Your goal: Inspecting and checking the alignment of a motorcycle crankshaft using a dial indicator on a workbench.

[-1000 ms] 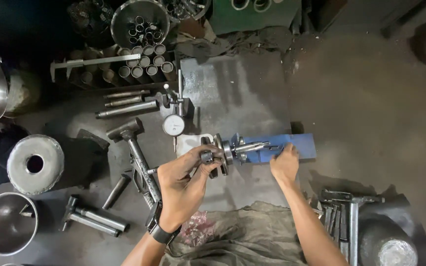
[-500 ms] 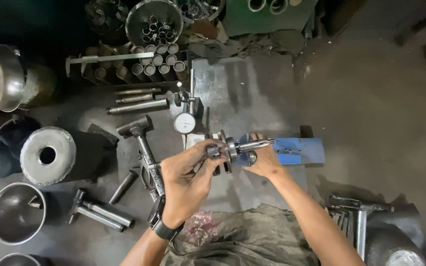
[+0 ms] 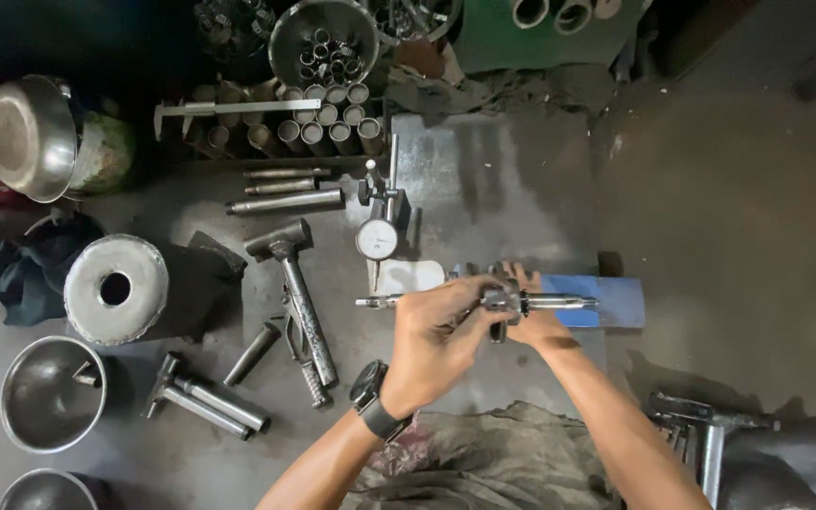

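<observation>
A slim steel shaft (image 3: pixel 559 302) with a collar near its middle lies level across a blue block (image 3: pixel 616 302) and a white block (image 3: pixel 408 277) on a grey metal plate (image 3: pixel 484 179). My left hand (image 3: pixel 432 345), with a dark watch on the wrist, grips the shaft at the collar from above. My right hand (image 3: pixel 533 321) holds the same shaft from behind the collar, its fingers partly hidden by the left hand. A dial gauge (image 3: pixel 377 238) on a stand sits just behind the shaft's left end.
A hammer (image 3: pixel 295 283) and steel pins lie left of the plate. Metal bowls (image 3: pixel 49 392), a thick steel ring (image 3: pixel 115 288) and a tray of short tubes (image 3: pixel 323 113) fill the left and back. A rag (image 3: pixel 484 463) lies in front; a metal frame (image 3: pixel 710 434) at the right.
My right hand moved left from the blue block onto the shaft beside my left hand. The shaft now lies level across the blocks, its left tip under the dial gauge.
</observation>
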